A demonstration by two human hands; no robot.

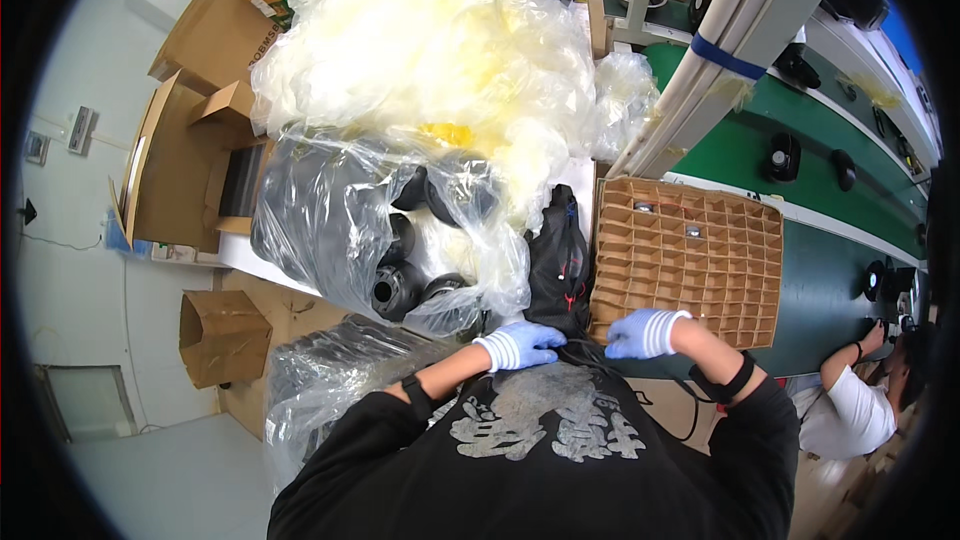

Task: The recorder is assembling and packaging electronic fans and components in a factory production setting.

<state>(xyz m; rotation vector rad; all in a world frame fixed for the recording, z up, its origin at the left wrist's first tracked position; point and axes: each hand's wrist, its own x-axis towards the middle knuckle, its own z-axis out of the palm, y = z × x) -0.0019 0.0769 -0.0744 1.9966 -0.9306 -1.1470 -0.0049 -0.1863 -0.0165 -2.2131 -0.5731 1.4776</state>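
Observation:
A black fabric bag (pixel 556 270) with red details lies upright along the table, its near end reaching toward my body between both hands. My left hand (pixel 527 345), in a pale blue knit glove with a striped cuff, is closed with its fingertips at the bag's near end. Gloved the same way, my right hand (pixel 640 334) has bent fingers beside dark straps or cords, next to the near left corner of a cardboard divider grid (pixel 690 265). What its fingertips grip is too small to make out. A couple of small pieces sit in the grid's cells.
Clear plastic bags with black rounded parts (pixel 397 290) lie left of the black bag. Behind them is a large heap of translucent plastic (pixel 430 40). Cardboard boxes (pixel 225 338) stand at left. A grey post (pixel 725 50) rises by the green bench (pixel 830 275); a co-worker (pixel 850 405) sits at right.

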